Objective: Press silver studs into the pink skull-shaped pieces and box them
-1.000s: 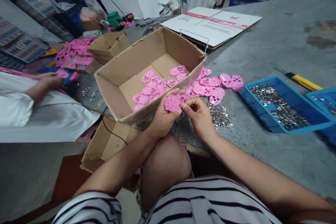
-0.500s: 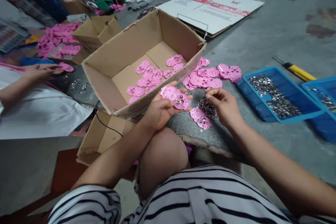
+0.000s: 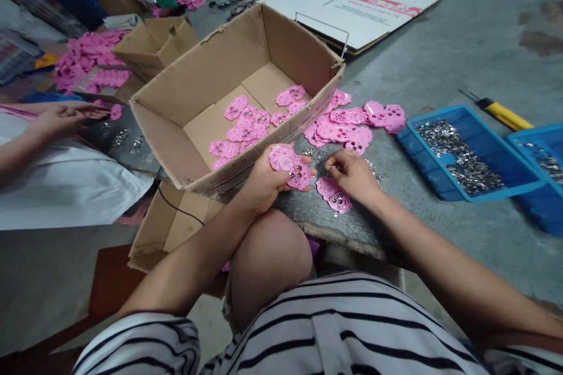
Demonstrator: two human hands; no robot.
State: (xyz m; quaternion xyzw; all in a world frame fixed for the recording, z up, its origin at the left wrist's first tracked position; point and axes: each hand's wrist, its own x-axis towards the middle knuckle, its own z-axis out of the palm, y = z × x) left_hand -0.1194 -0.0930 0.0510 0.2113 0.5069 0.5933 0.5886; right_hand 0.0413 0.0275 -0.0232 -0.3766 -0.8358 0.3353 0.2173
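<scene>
My left hand (image 3: 259, 183) grips a pink plastic plate (image 3: 281, 158) with a wavy edge, thumb on top. Shiny metal bits sit in the holes at its near end. Just to the right, my right hand (image 3: 355, 176) is closed in a pinch, fingertips bent down; what they hold, if anything, is too small to make out. Below that hand lies a second pink plate (image 3: 329, 188) with metal bits in it. Small loose metal parts (image 3: 375, 171) show on the table, partly hidden by the right hand. More pink plates (image 3: 336, 128) are heaped behind it.
An open cardboard box (image 3: 229, 50) holding several pink plates stands on the left. Right are a blue tray (image 3: 470, 194) of metal parts, a second blue tray (image 3: 539, 202) and a yellow-handled tool (image 3: 505, 114). Flat cardboard (image 3: 347, 23) lies behind. Another person's hand (image 3: 59, 123) works far left.
My right hand has moved left and slightly down, nearer the plate in my left hand, and now covers part of the metal pile. The held plate is tilted a little differently.
</scene>
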